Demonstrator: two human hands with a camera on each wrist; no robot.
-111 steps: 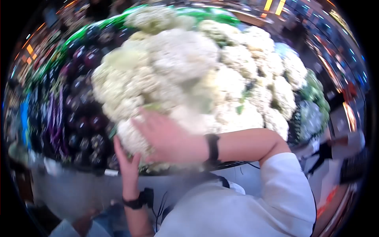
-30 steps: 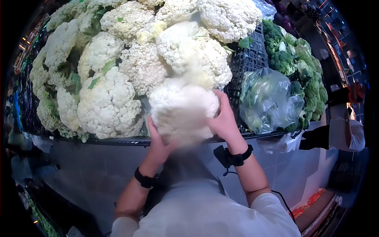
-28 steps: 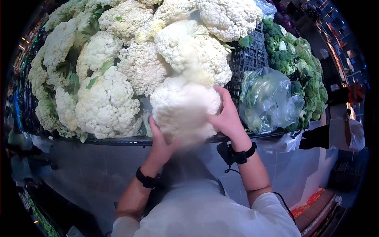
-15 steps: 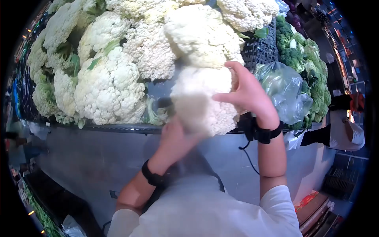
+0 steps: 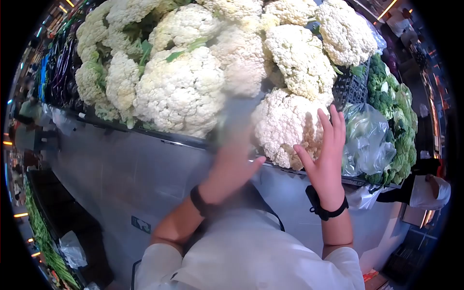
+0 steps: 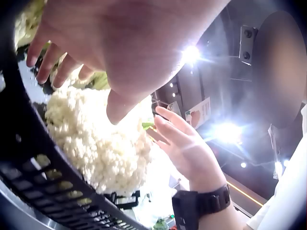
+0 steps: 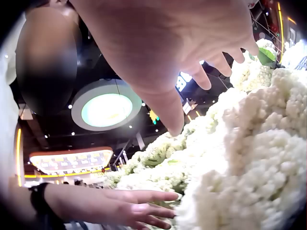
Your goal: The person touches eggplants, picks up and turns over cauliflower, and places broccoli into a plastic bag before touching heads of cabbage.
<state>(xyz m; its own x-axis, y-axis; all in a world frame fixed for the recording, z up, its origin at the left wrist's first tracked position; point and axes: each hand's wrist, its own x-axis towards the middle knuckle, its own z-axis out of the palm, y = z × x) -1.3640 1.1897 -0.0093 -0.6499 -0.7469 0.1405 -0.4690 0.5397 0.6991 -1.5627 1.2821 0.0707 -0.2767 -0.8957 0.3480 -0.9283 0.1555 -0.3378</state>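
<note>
A white cauliflower (image 5: 285,128) sits at the front edge of the pile, right of a gap in the front row. My right hand (image 5: 329,145) is at its right side, fingers spread and holding nothing. My left hand (image 5: 232,166), blurred in the head view, is left of the same head with the thumb pointing towards it. In the left wrist view the left hand (image 6: 110,48) stretches its fingers above the cauliflower (image 6: 96,139). The right wrist view shows the right hand (image 7: 163,48) with straight fingers over the cauliflowers (image 7: 259,163).
More cauliflowers (image 5: 181,92) are heaped behind and to the left. A bagged vegetable (image 5: 367,140), broccoli (image 5: 379,87) and a black crate (image 5: 350,87) stand right. Dark eggplants (image 5: 63,72) lie far left. The black stand edge (image 5: 183,143) runs along the front.
Both hands gripped the front cauliflower and turned it half a second ago; now they have let go and spread apart. It rests at the pile's front. The head view has swung left.
</note>
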